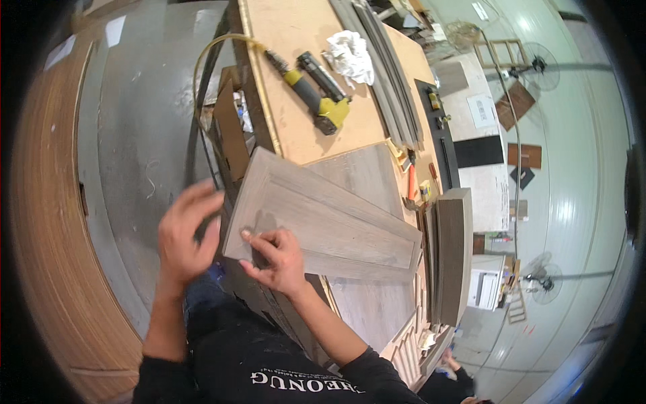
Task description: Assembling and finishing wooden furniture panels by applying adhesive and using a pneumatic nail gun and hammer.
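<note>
A grey wood-grain cabinet door panel [336, 215] with a framed edge lies across the workbench [296, 40]. My right hand [277, 259] rests on the panel's near corner, fingers curled and pressing down on the frame. My left hand [183, 232] hovers just beside the panel's left edge, fingers spread, holding nothing; whether it touches the edge I cannot tell. A second grey board [367, 175] lies under the panel.
A yellow and black pneumatic nail gun [316, 91] with a yellow hose lies on the bench beyond the panel, next to a crumpled white rag [351, 57]. Grey moulding strips [393, 87] run along the bench's right. Stacked grey boards [454, 256] stand at right. Brown sheet stock [47, 256] curves at left.
</note>
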Motion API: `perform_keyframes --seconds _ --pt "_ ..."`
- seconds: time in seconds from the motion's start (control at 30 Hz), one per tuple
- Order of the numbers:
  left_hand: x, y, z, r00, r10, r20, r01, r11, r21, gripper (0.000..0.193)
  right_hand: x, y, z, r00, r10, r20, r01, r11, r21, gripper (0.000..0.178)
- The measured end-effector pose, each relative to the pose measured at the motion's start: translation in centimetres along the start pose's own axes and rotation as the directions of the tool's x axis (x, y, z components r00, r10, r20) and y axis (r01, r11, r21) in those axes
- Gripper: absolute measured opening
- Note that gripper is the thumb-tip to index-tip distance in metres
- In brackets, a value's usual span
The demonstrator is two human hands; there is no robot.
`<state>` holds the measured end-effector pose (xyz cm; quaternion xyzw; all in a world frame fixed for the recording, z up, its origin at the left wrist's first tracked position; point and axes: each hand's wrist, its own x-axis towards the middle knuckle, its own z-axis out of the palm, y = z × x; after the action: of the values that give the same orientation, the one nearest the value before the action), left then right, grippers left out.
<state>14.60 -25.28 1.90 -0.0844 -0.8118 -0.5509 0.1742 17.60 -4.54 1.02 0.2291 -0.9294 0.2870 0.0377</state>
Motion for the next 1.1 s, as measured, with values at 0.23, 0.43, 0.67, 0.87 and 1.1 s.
perform_keyframes --seconds 0.23,0.43,0.67,0.87,1.1 --pt "20.6 -5.9 17.0 0.856 0.438 0.273 -0.514 0.773 0.371 0.042 0.9 -1.6 0.6 1.000 0.015 0.015 -0.016 1.000 0.020 0.050" --pt "23.6 -5.6 19.9 0.677 0.261 0.688 -0.630 0.689 0.359 0.039 1.1 -1.3 -0.1 0.998 0.060 0.021 -0.061 0.997 0.045 0.048" --pt "19.6 -2.2 2.7 0.673 0.346 0.653 -0.424 0.905 -0.043 0.051 0.7 -1.1 -0.1 0.996 0.087 0.007 -0.087 0.996 -0.037 0.048" --pt "10.4 -7.5 -8.4 0.763 0.253 0.595 -0.074 0.949 -0.308 0.053 0.5 -1.7 0.6 0.992 0.125 -0.021 -0.125 0.991 -0.043 0.049" --pt "2.2 -9.8 -10.8 0.618 -0.039 0.785 0.403 0.873 -0.274 0.041 0.6 -2.3 1.3 0.987 0.155 -0.031 -0.156 0.987 -0.049 0.051"
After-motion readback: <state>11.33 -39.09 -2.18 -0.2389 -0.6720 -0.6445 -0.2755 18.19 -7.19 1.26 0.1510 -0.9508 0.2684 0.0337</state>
